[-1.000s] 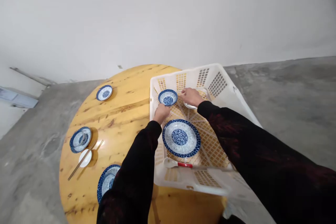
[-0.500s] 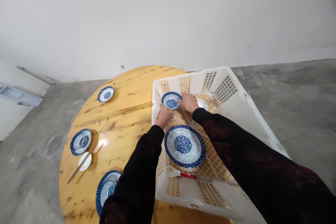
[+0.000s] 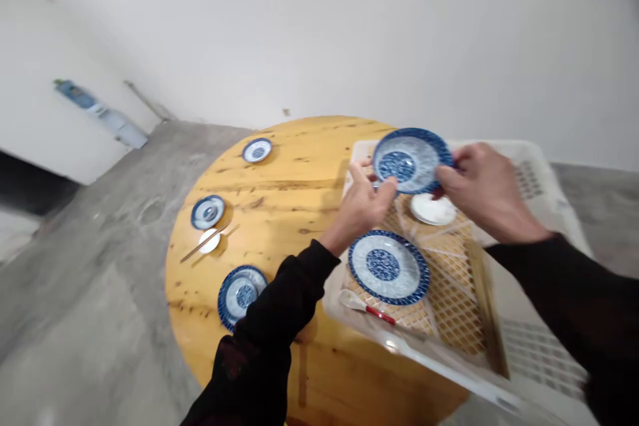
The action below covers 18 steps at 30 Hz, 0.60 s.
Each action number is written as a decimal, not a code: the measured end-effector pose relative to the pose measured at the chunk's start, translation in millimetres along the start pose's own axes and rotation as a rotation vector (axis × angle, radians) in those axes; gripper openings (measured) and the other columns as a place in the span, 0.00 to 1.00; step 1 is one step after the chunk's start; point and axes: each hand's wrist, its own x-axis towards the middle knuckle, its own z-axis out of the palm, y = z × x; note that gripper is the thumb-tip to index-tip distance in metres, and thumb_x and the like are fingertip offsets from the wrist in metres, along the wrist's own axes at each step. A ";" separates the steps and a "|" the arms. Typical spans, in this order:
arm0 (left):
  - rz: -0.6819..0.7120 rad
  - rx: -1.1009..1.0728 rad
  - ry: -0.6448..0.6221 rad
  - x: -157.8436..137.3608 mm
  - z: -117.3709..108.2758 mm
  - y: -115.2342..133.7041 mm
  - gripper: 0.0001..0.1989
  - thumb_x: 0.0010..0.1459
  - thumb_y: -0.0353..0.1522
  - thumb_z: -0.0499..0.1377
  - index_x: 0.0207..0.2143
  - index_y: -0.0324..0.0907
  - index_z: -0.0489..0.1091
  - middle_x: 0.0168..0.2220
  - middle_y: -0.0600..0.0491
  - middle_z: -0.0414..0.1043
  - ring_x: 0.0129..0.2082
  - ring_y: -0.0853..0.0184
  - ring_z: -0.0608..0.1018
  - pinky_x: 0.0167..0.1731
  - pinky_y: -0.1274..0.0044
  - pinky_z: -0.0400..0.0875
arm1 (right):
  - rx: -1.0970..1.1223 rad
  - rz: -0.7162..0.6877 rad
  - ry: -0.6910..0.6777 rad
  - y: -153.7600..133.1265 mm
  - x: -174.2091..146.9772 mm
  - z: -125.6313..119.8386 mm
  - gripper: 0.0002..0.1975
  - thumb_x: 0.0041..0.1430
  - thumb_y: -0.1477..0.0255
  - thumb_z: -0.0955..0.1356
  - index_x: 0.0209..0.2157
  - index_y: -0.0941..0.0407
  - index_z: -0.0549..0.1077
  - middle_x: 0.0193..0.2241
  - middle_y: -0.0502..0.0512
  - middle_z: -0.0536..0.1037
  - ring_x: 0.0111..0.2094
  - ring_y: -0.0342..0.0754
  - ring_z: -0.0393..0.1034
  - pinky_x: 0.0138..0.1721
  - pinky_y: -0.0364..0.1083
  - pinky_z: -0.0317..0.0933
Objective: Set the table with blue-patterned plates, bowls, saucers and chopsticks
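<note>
Between my two hands a small blue-and-white plate [image 3: 418, 153] is held up, tilted, above the back of the white plastic basket [image 3: 554, 206]. My left hand [image 3: 367, 200] grips its near left edge, thumb on the upper face. On the right rim, my right hand [image 3: 484, 190] pinches it, thumb on top and fingers behind. Below, inside the basket, lie a larger blue-and-white plate [image 3: 384, 266], small white dishes [image 3: 433, 209], a white spoon [image 3: 353, 300] with a red handle, and a bundle of chopsticks [image 3: 486, 306] along the right side.
The basket stands on a round wooden table [image 3: 294, 213]. On the table's left are a small plate [image 3: 257, 150], a bowl on a plate [image 3: 208, 212], chopsticks across a white dish [image 3: 210, 241] and a stacked plate setting [image 3: 241, 295]. A wall rises behind.
Both hands have lifted the small plate from the basket floor to above its rim and tilted it. The view has swung left, and the chopsticks bundle now shows.
</note>
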 end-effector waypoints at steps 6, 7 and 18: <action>-0.059 -0.202 0.074 -126.5 -53.6 27.8 0.29 0.64 0.44 0.60 0.61 0.44 0.56 0.49 0.44 0.69 0.36 0.67 0.76 0.39 0.71 0.76 | 0.192 -0.001 -0.203 -49.9 -108.8 -16.6 0.08 0.42 0.64 0.67 0.27 0.46 0.63 0.18 0.55 0.75 0.22 0.58 0.73 0.28 0.55 0.63; -0.078 -0.261 0.072 -153.1 -66.0 26.7 0.29 0.62 0.45 0.61 0.61 0.42 0.58 0.51 0.42 0.69 0.37 0.67 0.76 0.37 0.73 0.76 | 0.220 -0.012 -0.242 -54.8 -131.0 -10.9 0.10 0.41 0.62 0.67 0.28 0.45 0.63 0.19 0.56 0.75 0.22 0.59 0.73 0.28 0.56 0.63; -0.343 -0.521 0.383 -479.9 -206.3 -55.6 0.25 0.49 0.46 0.68 0.41 0.36 0.77 0.38 0.48 0.76 0.32 0.68 0.76 0.36 0.76 0.70 | 0.459 0.027 -0.777 -117.7 -409.7 148.9 0.20 0.37 0.53 0.72 0.28 0.49 0.68 0.22 0.53 0.76 0.19 0.54 0.71 0.21 0.53 0.67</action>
